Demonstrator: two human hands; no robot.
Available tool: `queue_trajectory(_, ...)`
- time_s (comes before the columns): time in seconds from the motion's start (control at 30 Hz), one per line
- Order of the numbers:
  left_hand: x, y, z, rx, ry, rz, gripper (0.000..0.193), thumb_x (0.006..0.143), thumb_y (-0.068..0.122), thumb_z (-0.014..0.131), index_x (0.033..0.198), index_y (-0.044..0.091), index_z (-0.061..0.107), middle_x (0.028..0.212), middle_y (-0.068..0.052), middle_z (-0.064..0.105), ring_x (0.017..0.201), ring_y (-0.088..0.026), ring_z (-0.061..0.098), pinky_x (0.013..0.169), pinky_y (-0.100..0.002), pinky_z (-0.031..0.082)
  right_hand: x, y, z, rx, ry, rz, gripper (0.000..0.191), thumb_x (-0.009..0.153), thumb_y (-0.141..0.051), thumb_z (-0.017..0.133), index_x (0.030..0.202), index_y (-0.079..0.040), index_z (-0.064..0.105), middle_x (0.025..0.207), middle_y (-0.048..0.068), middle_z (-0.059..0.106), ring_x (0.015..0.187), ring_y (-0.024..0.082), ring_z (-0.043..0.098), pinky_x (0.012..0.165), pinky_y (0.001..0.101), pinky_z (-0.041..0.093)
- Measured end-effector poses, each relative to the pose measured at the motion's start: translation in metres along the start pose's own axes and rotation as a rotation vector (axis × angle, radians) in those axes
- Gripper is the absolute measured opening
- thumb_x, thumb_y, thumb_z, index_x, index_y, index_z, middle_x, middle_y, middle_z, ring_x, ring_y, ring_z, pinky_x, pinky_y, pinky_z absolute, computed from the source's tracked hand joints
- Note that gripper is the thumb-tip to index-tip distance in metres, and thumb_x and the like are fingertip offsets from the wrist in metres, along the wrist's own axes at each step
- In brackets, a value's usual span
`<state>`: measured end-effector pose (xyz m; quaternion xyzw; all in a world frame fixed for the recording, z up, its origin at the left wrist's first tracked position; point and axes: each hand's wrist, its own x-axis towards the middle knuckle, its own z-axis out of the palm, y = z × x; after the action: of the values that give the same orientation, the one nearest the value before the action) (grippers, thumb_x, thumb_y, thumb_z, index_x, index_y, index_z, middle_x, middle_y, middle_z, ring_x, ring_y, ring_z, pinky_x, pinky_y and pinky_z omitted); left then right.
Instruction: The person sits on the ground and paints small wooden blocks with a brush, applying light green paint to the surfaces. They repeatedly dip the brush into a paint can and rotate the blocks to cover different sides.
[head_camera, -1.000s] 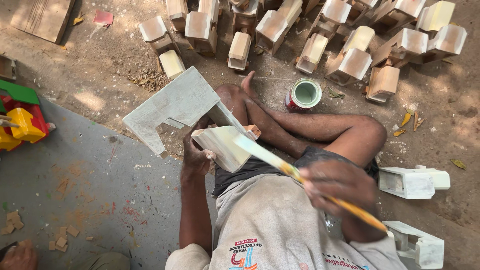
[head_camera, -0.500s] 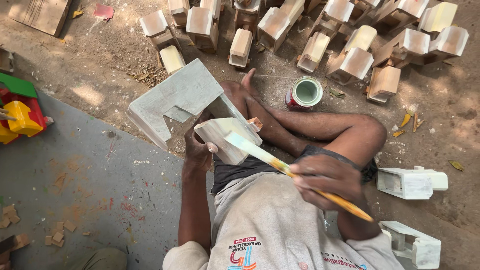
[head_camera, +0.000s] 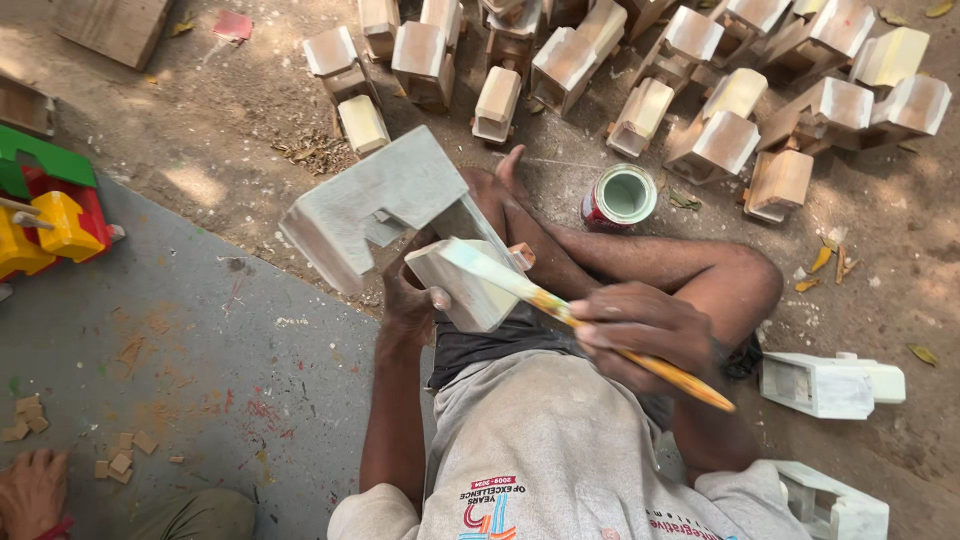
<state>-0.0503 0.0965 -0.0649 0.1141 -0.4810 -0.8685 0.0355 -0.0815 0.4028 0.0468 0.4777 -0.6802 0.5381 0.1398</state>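
Painting the white wooden toy piece (head_camera: 400, 205), held up just left of the paint can (head_camera: 620, 195) in the left hand (head_camera: 412, 300) grip, right hand (head_camera: 640, 330) pinching the paintbrush (head_camera: 560, 310), next probably more paint from the can.

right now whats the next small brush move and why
Probably draw the brush along the white wooden piece. The right hand has its bristles on the end by the left hand, with the paint tin apart on the ground.
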Motion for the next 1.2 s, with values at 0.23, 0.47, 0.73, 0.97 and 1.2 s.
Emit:
queue_trajectory(0.23, 0.005, 0.006, 0.007, 0.101, 0.089, -0.038, 0.141, 0.028, 0.051, 0.104, 0.147, -0.004, 0.05, 0.128, -0.013, 0.067, 0.117, -0.025, 0.067, 0.1, -0.041, 0.058, 0.009, -0.04, -0.023, -0.039, -0.147, 0.044, 0.019, 0.081, -0.01, 0.082, 0.096, -0.004, 0.072, 0.107, 0.015, 0.075, 0.096, 0.026, 0.077, 0.081, 0.0353, 0.067)
queue_trajectory(0.47, 0.003, 0.001, 0.012, 0.16, 0.135, -0.082, 0.143, 0.029, 0.055, 0.102, 0.149, -0.002, 0.049, 0.128, -0.016, 0.068, 0.118, -0.025, 0.067, 0.099, -0.039, 0.059, 0.013, -0.013, -0.012, -0.056, -0.153, -0.004, 0.025, 0.081, -0.005, 0.082, 0.103, 0.002, 0.072, 0.115, 0.016, 0.073, 0.102, 0.029, 0.076, 0.087, 0.0386, 0.067)
queue_trajectory(0.73, 0.004, -0.002, 0.012, 0.155, 0.154, -0.059, 0.137, 0.034, 0.053, 0.103, 0.148, -0.004, 0.053, 0.128, -0.015, 0.068, 0.118, -0.026, 0.066, 0.101, -0.04, 0.057, -0.013, -0.06, -0.04, -0.136, -0.344, 0.162, 0.025, 0.077, -0.01, 0.083, 0.099, -0.002, 0.074, 0.112, 0.014, 0.076, 0.103, 0.027, 0.075, 0.085, 0.0386, 0.066)
queue_trajectory(0.97, 0.004, 0.002, 0.022, 0.088, 0.121, -0.04, 0.136, 0.035, 0.053, 0.104, 0.147, -0.003, 0.051, 0.129, -0.012, 0.067, 0.121, -0.026, 0.065, 0.106, -0.041, 0.055, 0.008, -0.02, -0.019, -0.078, -0.248, 0.034, 0.022, 0.084, -0.004, 0.081, 0.103, 0.001, 0.072, 0.113, 0.015, 0.073, 0.105, 0.027, 0.075, 0.086, 0.0358, 0.067)
queue_trajectory(1.2, 0.007, -0.001, 0.013, 0.11, 0.133, -0.041, 0.131, 0.036, 0.048, 0.105, 0.145, -0.004, 0.053, 0.128, -0.014, 0.068, 0.121, -0.026, 0.066, 0.105, -0.04, 0.056, 0.005, -0.067, -0.044, -0.075, -0.362, 0.189, 0.029, 0.077, -0.011, 0.083, 0.102, -0.002, 0.072, 0.113, 0.013, 0.074, 0.104, 0.029, 0.076, 0.085, 0.0368, 0.065)
